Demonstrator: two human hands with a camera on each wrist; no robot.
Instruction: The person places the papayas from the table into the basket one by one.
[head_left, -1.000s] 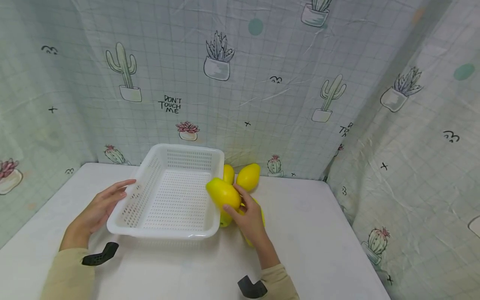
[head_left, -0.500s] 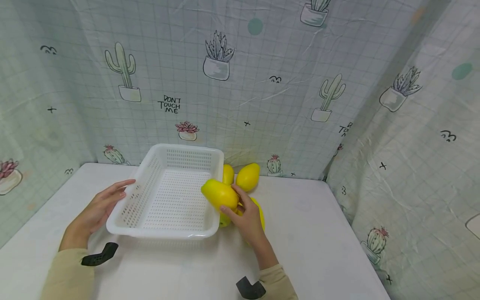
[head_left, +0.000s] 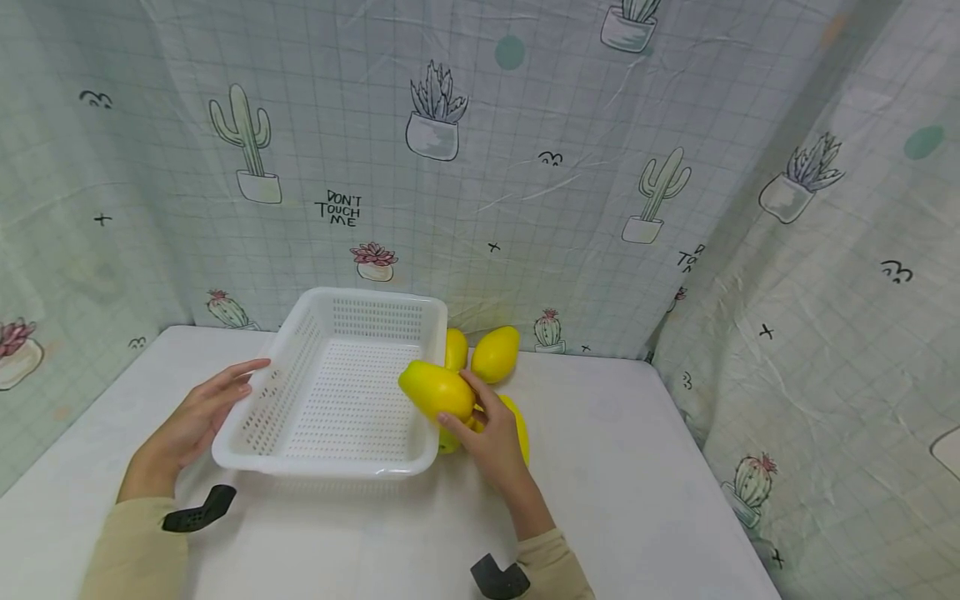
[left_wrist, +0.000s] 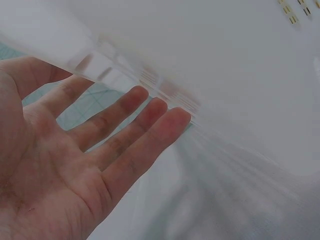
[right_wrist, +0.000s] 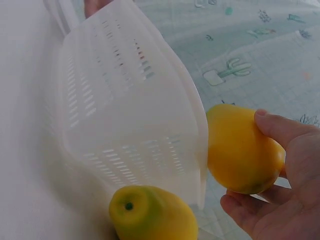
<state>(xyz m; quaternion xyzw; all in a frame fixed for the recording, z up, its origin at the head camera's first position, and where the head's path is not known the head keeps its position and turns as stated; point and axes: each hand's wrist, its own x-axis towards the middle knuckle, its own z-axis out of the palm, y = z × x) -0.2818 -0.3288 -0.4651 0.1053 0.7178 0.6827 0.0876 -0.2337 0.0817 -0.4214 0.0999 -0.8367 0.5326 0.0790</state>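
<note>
A white perforated basket (head_left: 330,465) stands on the table, left of centre. My left hand (head_left: 198,417) touches its left side with nearly straight fingers; the left wrist view shows the fingertips (left_wrist: 175,120) against the plastic. My right hand (head_left: 491,437) grips a yellow mango-like fruit (head_left: 437,390) by its wider end, between thumb and fingers. The fruit's greenish tip points left, over the basket's right rim. In the right wrist view, the rim partly hides the held fruit (right_wrist: 245,150). Below it another such fruit (right_wrist: 152,212), green around its stem end, lies beside the basket wall.
Behind the right hand, two yellow fruits (head_left: 495,354) lie near the table's back edge. Another yellow fruit (head_left: 517,425) is partly covered by the hand. A cactus-print curtain (head_left: 480,200) surrounds the white table (head_left: 615,483). Dark mounts (head_left: 501,577) sit at both wrists.
My right hand has moved slightly left with the fruit, bringing its tip farther over the basket's right rim. The left hand and basket have stayed nearly still.
</note>
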